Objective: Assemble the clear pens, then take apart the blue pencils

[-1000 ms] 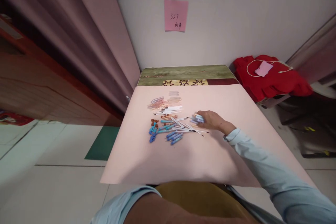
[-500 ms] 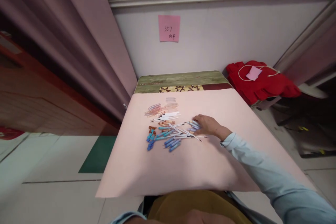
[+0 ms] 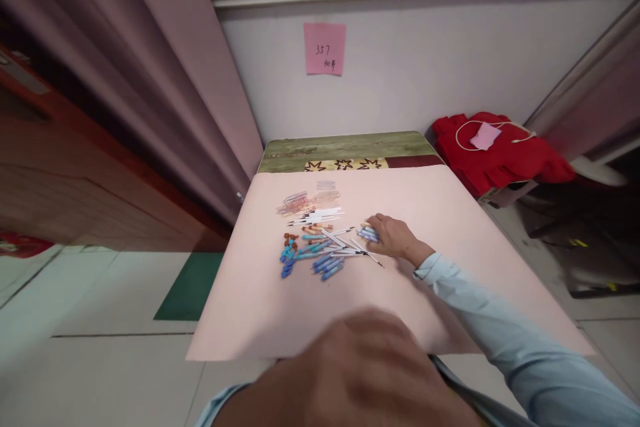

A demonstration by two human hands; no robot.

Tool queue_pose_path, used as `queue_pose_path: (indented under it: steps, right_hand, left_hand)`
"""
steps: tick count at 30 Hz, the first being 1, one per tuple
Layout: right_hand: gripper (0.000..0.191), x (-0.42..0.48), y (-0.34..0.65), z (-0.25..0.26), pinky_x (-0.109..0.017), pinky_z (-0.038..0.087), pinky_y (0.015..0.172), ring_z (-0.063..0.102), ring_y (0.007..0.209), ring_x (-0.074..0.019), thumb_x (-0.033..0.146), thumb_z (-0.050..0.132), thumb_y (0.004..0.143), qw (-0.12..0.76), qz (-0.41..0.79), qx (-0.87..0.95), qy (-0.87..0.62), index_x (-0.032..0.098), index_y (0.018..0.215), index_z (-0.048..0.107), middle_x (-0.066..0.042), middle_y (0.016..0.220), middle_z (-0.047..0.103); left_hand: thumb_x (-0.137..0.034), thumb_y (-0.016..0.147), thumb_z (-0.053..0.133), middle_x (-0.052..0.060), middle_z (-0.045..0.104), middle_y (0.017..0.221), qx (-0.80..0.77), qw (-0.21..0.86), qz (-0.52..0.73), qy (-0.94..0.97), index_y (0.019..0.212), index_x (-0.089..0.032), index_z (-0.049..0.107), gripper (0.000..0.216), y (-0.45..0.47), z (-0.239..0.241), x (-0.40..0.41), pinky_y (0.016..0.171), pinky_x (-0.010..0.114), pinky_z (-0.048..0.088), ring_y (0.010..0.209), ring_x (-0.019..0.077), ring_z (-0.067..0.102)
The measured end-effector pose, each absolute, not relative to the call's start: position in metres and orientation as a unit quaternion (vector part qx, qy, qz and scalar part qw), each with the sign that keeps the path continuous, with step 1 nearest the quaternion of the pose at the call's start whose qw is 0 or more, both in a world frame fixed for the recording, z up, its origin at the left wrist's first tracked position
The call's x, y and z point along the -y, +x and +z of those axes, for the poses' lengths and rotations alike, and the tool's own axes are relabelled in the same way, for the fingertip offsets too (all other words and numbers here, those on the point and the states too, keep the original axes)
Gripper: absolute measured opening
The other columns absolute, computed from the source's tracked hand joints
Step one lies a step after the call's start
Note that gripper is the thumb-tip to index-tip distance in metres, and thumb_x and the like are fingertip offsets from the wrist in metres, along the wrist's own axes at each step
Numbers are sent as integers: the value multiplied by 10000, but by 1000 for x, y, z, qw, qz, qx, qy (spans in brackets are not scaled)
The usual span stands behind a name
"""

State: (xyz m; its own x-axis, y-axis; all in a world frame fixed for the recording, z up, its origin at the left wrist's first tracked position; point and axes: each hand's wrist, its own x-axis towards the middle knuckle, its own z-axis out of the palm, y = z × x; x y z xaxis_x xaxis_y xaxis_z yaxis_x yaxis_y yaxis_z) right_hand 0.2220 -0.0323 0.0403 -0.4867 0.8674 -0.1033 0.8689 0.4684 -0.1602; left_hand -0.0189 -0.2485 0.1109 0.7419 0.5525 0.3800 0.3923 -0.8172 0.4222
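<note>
My right hand rests on the table with its fingers curled round a small bunch of pale blue pens. To its left lie thin white sticks with dark tips, crossing one another. Blue pens and teal pens lie further left, with a few orange-brown pens above them. Small blue pieces like caps and brown ones sit at the left end. Close to the camera, my left hand is large and smeared by motion; its fingers are unclear.
Behind the pens lie white sticks and thin reddish-brown pieces. Pale pink paper covers most of the table. A pink note is on the wall. Right of the table is red cloth with a white cable.
My left hand has risen from the bottom edge into view over the table's near side. My right hand stays at the pale blue pens, its fingers drawn closer round them.
</note>
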Motion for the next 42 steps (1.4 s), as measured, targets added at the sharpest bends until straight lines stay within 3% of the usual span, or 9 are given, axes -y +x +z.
queue_pose_path:
  steps: [3,6,12,20,24,27,33,36,42]
  right_hand:
    - [428,33,220,37,-311,425,788,629,955,-254,400,569,838,-11,-101,-854,510,173,1201,563,-118,1116,640]
    - [424,31,215,34,-308,424,800,625,980,-250,386,564,845,-22,-117,-845,521,183,1217,554,-111,1150,644]
    - [498,27,207,29,-335,425,854,584,1088,-273,485,557,882,-57,-119,-833,538,210,1296,526,-111,1229,625]
    - [677,35,208,22,-396,404,984,526,1193,-299,556,567,884,-106,-131,-833,527,160,1416,429,-180,1351,538]
    - [980,35,209,12,-473,339,1072,399,1347,-340,636,705,730,-109,-151,-855,484,184,1508,316,-201,1475,416]
    - [1169,36,212,6,-526,294,1095,299,1411,-365,682,768,615,-88,-153,-869,463,209,1547,243,-209,1536,321]
    - [835,42,211,4,-495,297,1103,326,1395,-332,530,616,838,-105,-136,-862,477,184,1526,295,-200,1538,330]
    - [724,47,205,3,-500,281,1111,327,1394,-321,428,553,883,-114,-120,-853,495,193,1521,303,-182,1539,344]
    - [659,54,194,3,-589,145,1147,280,1423,-352,399,509,911,-137,-68,-832,533,176,1504,327,-180,1532,372]
  left_hand:
    - [-497,890,564,91,605,1343,-461,92,280,837,1476,-318,383,640,-11,98,173,1056,513,448,1239,289,557]
    - [-535,775,713,188,515,1417,-567,45,248,785,1464,-187,347,854,-19,61,132,1100,554,357,1328,362,460]
    - [-558,594,822,234,395,1504,-656,71,139,738,1458,-145,294,1094,-37,14,122,1154,599,223,1394,410,359]
    - [-503,812,675,250,222,1596,-604,105,150,776,1523,-150,149,953,-30,-8,133,1187,590,206,1499,367,184]
    - [-376,911,566,219,227,1606,-592,99,169,782,1536,-181,117,793,-29,-14,135,1192,576,228,1504,320,196]
    - [-361,907,576,217,223,1608,-570,91,175,798,1539,-176,121,800,-37,-9,128,1199,551,229,1511,308,178]
    - [-541,777,705,206,239,1605,-544,116,118,823,1544,-195,142,1012,-57,4,93,1207,587,122,1511,335,163]
    - [-604,709,738,220,254,1595,-549,135,89,820,1539,-180,173,1090,-58,4,83,1194,608,113,1502,366,175]
    - [-502,829,665,194,280,1591,-541,121,127,822,1521,-176,235,877,-55,3,95,1206,524,174,1500,318,205]
